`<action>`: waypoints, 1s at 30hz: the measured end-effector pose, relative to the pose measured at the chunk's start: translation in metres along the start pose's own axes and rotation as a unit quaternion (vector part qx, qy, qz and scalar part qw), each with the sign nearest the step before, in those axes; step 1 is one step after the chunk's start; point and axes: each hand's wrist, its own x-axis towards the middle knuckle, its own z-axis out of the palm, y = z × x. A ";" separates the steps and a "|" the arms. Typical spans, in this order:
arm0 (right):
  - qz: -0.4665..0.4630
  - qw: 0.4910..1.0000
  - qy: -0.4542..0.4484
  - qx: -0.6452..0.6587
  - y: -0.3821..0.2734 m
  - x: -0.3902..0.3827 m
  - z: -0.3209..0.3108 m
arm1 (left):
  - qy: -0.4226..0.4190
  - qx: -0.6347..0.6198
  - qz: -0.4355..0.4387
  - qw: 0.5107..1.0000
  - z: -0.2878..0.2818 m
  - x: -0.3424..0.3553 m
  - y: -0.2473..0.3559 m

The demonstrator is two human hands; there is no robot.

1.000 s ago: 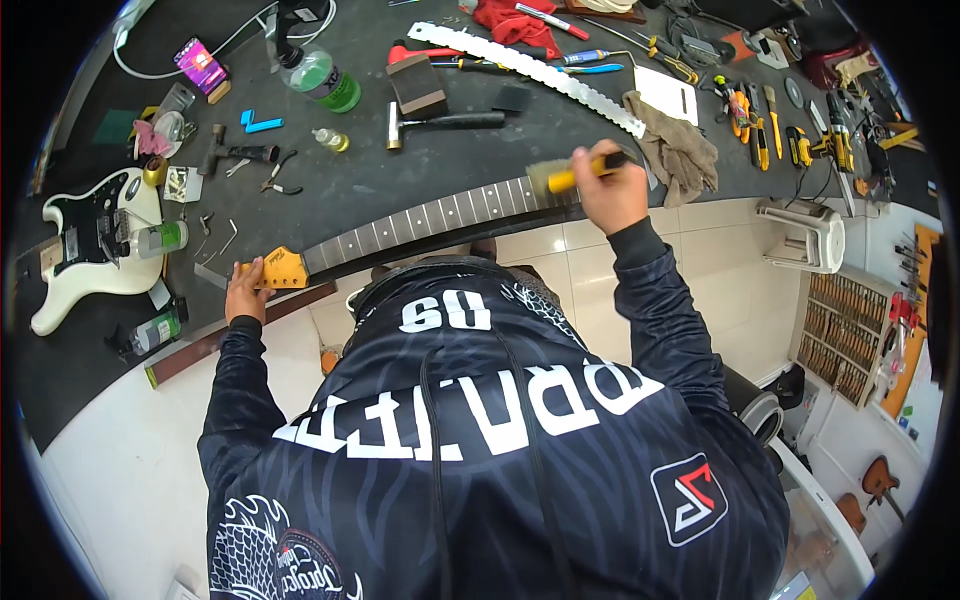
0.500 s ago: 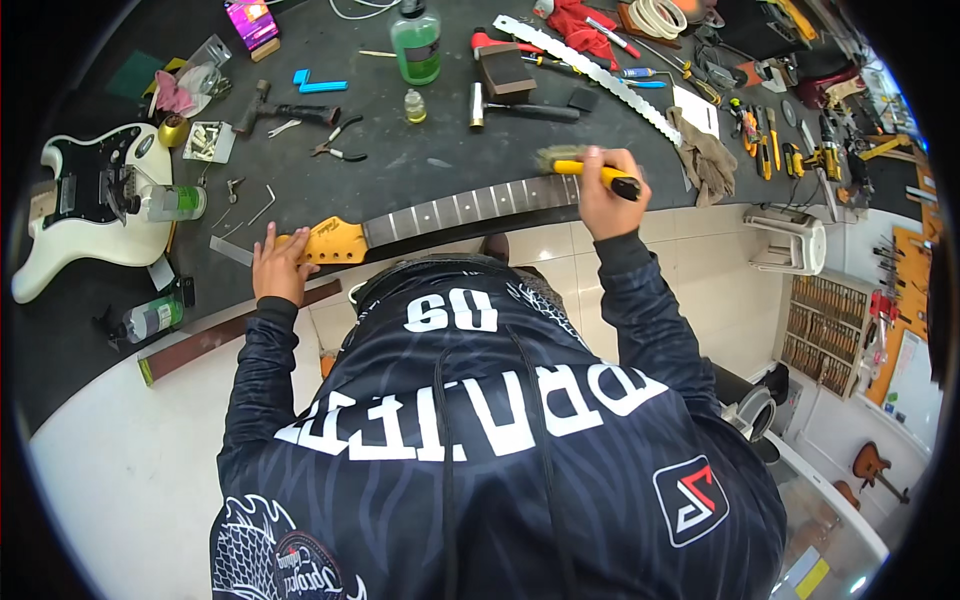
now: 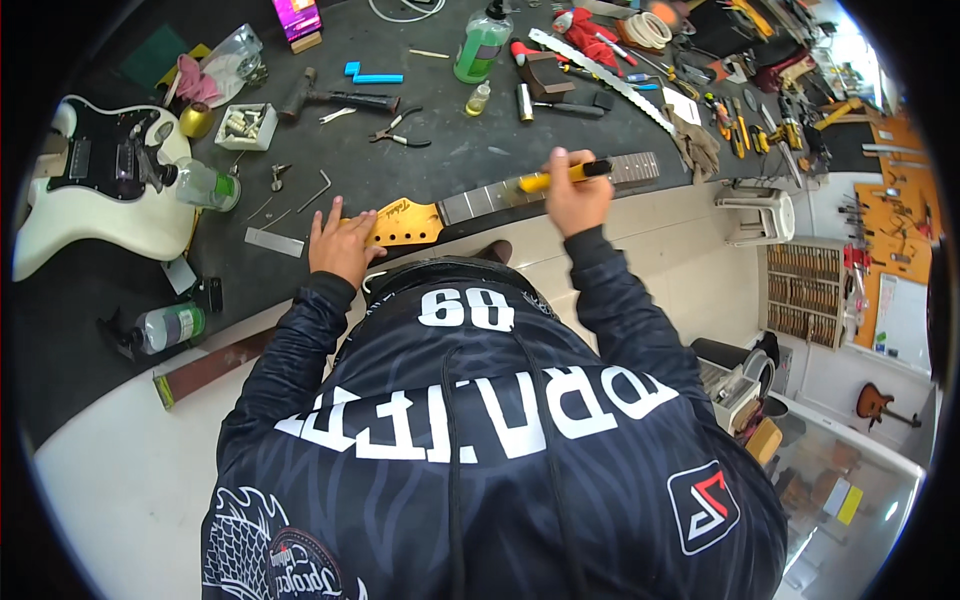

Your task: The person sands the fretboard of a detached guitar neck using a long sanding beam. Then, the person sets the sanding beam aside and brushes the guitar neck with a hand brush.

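A guitar neck with a dark fretted fingerboard [image 3: 468, 205] and an amber headstock [image 3: 408, 222] lies along the bench's near edge. My left hand [image 3: 342, 246] holds the headstock's end, thumb on the near side and some fingers spread past it. My right hand [image 3: 578, 205] is closed round a yellow-handled brush [image 3: 537, 183] with a black handle end, held over the middle of the fingerboard. The bristles are blurred by motion. Just left of my left hand lie a flat metal strip [image 3: 274, 242] and a hex key [image 3: 316, 190].
A white guitar body [image 3: 110, 200] lies at the left, beside spray bottles [image 3: 205, 186]. Beyond the neck are pliers [image 3: 402, 130], a hammer [image 3: 565, 105], a green bottle [image 3: 482, 48] and a long notched straightedge [image 3: 605, 80]. A brown cloth [image 3: 695, 148] lies past the neck's right end.
My right hand has swept the brush leftward along the fingerboard, from near its right end to its middle. My left hand stays on the headstock. The whole view has shifted.
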 end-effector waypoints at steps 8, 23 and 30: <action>-0.094 0.995 0.012 0.028 -0.037 -0.023 0.036 | 0.033 0.009 0.036 0.999 0.006 0.004 -0.005; -0.044 0.968 -0.113 -0.218 -0.031 0.003 -0.028 | 0.042 -0.016 -0.004 0.999 0.019 -0.008 -0.006; 0.027 0.878 -0.156 -0.451 0.084 0.150 -0.178 | 0.163 -0.047 -0.092 0.981 0.028 -0.064 0.029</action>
